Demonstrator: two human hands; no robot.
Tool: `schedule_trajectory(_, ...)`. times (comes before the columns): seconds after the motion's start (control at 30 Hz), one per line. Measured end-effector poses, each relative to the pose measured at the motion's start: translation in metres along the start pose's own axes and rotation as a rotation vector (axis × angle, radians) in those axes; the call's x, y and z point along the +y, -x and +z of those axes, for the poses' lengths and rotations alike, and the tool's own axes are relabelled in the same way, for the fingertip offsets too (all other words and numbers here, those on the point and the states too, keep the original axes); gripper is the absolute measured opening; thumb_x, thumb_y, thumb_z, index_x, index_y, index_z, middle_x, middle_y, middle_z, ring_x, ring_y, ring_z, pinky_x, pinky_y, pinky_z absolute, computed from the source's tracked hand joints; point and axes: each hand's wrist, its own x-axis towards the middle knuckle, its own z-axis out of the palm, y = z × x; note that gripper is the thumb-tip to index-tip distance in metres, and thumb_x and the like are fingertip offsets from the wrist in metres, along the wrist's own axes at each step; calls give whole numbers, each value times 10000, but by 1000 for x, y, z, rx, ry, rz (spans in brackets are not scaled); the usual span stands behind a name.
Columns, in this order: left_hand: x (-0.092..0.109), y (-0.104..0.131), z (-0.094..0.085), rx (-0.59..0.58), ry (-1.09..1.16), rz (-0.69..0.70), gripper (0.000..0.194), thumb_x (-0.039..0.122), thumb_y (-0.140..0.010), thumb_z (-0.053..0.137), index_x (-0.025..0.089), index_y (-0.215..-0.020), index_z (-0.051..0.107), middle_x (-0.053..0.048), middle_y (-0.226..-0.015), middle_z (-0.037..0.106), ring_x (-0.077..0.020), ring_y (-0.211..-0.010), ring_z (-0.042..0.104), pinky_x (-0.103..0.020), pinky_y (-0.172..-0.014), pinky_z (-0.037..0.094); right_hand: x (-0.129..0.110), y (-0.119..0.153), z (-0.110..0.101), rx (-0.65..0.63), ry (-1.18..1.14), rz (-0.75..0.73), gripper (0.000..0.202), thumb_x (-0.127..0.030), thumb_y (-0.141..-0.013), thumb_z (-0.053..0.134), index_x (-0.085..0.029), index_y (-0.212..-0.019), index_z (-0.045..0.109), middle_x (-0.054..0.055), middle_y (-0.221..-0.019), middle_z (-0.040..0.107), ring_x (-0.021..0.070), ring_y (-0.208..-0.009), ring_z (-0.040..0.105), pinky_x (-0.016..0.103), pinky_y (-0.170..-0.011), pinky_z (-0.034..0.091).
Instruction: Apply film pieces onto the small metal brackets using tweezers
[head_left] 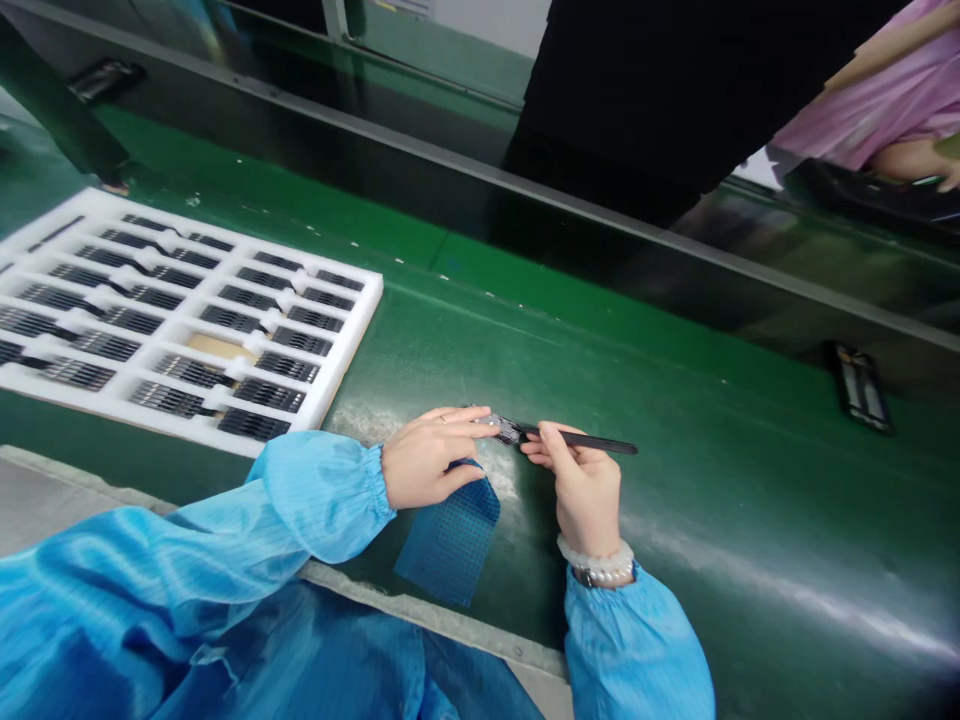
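Observation:
My left hand [431, 462] rests its fingers on a small dark electronic part [506, 430] at the middle of the green bench. Between the fingers and thumb of my right hand [581, 480] is a black tool [600, 442], thin like tweezers, its tip at the right side of the part. Beneath my left hand's thumb lies a blue patterned sheet [454, 535], its top corner touching the thumb. How firmly the left fingers grip the part is hard to see.
A white foam tray [352, 340] with several dark flat parts in its slots sits at the left. A metal rail [480, 178] runs across behind the bench [712, 480]. Black devices [862, 388] lie at the right and far left. A person in pink [892, 90] is at the upper right.

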Motion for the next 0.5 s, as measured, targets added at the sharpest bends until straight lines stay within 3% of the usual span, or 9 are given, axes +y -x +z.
schedule_trajectory(0.5, 0, -1, -1, -14, -13, -1, 139, 232, -860, 540, 158, -787, 633, -56, -1264, 576, -244, -1275, 428, -406, -980, 420, -2, 3, 1, 7, 62, -53, 321, -427, -701, 706, -124, -802, 674, 64, -668, 710, 178, -592, 685, 280, -563, 570)
